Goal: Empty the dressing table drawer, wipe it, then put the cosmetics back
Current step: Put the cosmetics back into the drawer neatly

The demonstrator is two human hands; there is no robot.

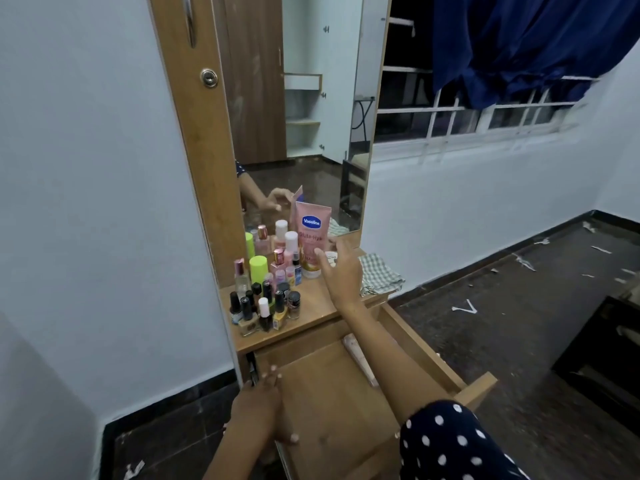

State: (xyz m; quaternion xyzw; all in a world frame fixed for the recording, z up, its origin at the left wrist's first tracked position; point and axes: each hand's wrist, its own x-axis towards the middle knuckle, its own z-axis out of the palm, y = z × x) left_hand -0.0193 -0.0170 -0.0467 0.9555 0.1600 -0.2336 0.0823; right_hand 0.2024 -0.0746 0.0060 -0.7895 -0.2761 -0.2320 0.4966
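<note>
Drawer point(332, 396) pulled out, looks bare; cosmetics point(266, 285) crowd desk point(311, 299) top by mirror. Guessing put-back step starting. Right hand point(341, 271) fingers spread loose, reaching at pink lotion tube point(312, 237), maybe touching, not gripping. Left hand point(263, 407) flat on drawer edge, fingers straight. Next: wrap tube, lift without toppling bottles.

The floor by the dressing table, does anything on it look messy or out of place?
Yes. The dark floor right of the open drawer is littered with small white scraps, scattered towards the wall under the window. Nothing looks spilled on the tabletop itself.
</note>
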